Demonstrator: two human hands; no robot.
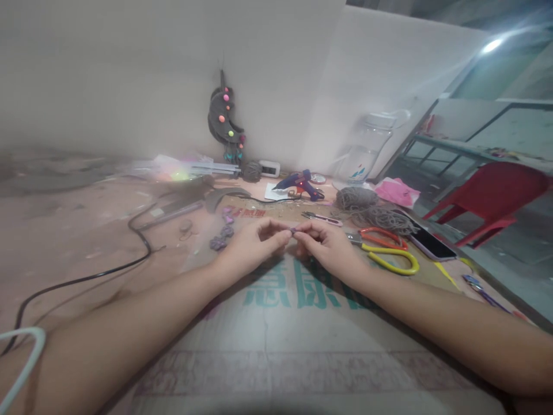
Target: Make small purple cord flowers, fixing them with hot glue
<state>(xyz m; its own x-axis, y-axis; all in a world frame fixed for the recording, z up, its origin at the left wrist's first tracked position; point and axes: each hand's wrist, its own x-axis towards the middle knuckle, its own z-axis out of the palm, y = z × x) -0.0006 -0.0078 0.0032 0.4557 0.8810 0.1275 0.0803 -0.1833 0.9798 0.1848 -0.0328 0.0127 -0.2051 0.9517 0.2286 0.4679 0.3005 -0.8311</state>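
Between the fingertips of both hands is a small purple piece [293,230], too small to make out in detail. My left hand [263,239] pinches it from the left, and my right hand [322,242] pinches it from the right. Both hands are held over a cardboard sheet [276,328] with green printed characters. Several purple pieces [222,237] lie in a line left of my left hand. Scissors with orange and yellow handles [391,262] rest just right of my right hand. Behind the hands lie small snips [322,218].
A dark blue glue gun [301,185] stands at the back, near a clear jug [367,150]. Grey yarn [356,197] and a phone [434,243] lie to the right. A black cable [86,278] crosses the left side. A grey crescent ornament [219,118] is against the wall.
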